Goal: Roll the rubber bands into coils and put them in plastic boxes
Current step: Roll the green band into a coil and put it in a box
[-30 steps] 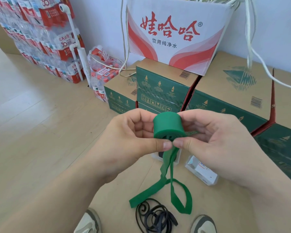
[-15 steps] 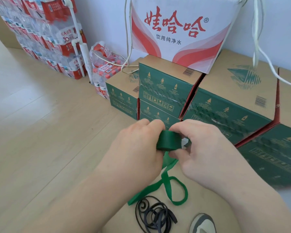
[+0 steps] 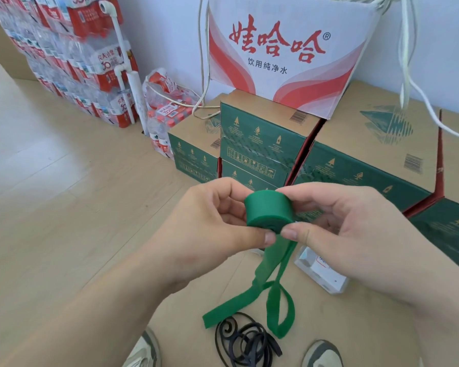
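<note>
Hands meet at the centre of the head view, both pinched shut on a green rubber band [image 3: 268, 211] rolled into a thick coil: the left hand [image 3: 212, 231] grips from nine o'clock, the right hand [image 3: 339, 229] from three o'clock, thumbs nearly touching beneath it. The band's loose tail hangs toward six o'clock onto a cardboard sheet [image 3: 355, 321]. Black rubber bands [image 3: 245, 340] lie tangled just below the tail. A clear plastic box [image 3: 319, 271] sits at four o'clock, partly hidden by the right hand.
</note>
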### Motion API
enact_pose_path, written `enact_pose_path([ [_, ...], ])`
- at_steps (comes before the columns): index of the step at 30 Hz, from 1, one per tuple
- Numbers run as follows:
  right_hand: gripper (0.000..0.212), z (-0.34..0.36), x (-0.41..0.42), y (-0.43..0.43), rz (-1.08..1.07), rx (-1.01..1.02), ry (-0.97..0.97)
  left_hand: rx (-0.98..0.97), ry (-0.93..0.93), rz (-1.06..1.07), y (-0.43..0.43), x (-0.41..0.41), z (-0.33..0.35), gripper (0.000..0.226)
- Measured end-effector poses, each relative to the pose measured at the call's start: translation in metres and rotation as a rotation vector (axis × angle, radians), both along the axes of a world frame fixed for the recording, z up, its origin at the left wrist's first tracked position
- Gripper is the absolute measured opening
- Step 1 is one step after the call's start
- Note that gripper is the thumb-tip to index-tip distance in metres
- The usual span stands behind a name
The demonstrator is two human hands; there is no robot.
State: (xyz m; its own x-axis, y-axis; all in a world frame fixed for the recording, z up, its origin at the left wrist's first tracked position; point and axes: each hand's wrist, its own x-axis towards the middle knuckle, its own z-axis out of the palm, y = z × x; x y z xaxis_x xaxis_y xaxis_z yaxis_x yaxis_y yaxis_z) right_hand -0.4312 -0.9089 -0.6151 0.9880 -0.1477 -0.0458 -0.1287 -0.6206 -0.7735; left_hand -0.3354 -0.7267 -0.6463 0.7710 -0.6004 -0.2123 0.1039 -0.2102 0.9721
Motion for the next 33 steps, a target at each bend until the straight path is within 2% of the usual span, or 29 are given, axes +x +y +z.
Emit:
enact_pose_path([
  [4, 0.024, -0.011, 0.002, 0.003, 0.039, -0.201, 0.053, 0.135, -0.125, -0.057, -0.003, -0.003, -0.006, 0.036],
  [7, 0.020, -0.017, 0.003, 0.006, 0.061, -0.301, 0.119, 0.539, -0.618, -0.137, -0.003, -0.009, -0.010, 0.038],
  [8, 0.020, -0.017, 0.003, 0.008, 0.060, -0.331, 0.135, 0.609, -0.759, -0.147, -0.003, -0.012, -0.008, 0.039],
  [11, 0.024, -0.014, 0.004, 0.015, 0.076, -0.434, 0.178, 0.576, -0.841, -0.184, -0.009, -0.021, -0.007, 0.033],
  [14, 0.024, -0.011, 0.005, 0.027, 0.077, -0.524, 0.208, 0.670, -0.852, -0.212, -0.013, -0.021, -0.012, 0.026],
  [17, 0.027, -0.014, 0.008, 0.030, 0.030, -0.473, 0.216, 0.643, -0.788, -0.194, -0.011, -0.015, -0.015, 0.029],
  [21, 0.048, -0.015, 0.009, 0.012, -0.068, -0.249, 0.214, 0.405, -0.456, -0.038, -0.005, -0.005, -0.007, 0.028],
  [25, 0.030, -0.014, 0.008, 0.005, -0.046, -0.072, 0.135, 0.195, -0.133, -0.023, 0.001, 0.004, 0.001, 0.035],
  [28, 0.027, -0.008, 0.007, 0.004, -0.030, 0.041, 0.094, 0.087, 0.029, -0.036, 0.004, 0.006, 0.002, 0.039],
  [30, 0.028, -0.006, 0.006, 0.003, -0.056, 0.025, 0.086, 0.074, 0.070, -0.072, 0.005, 0.007, 0.000, 0.041],
  [33, 0.029, -0.011, 0.006, 0.004, -0.066, -0.121, 0.068, 0.130, 0.032, -0.100, 0.005, 0.007, -0.004, 0.040],
])
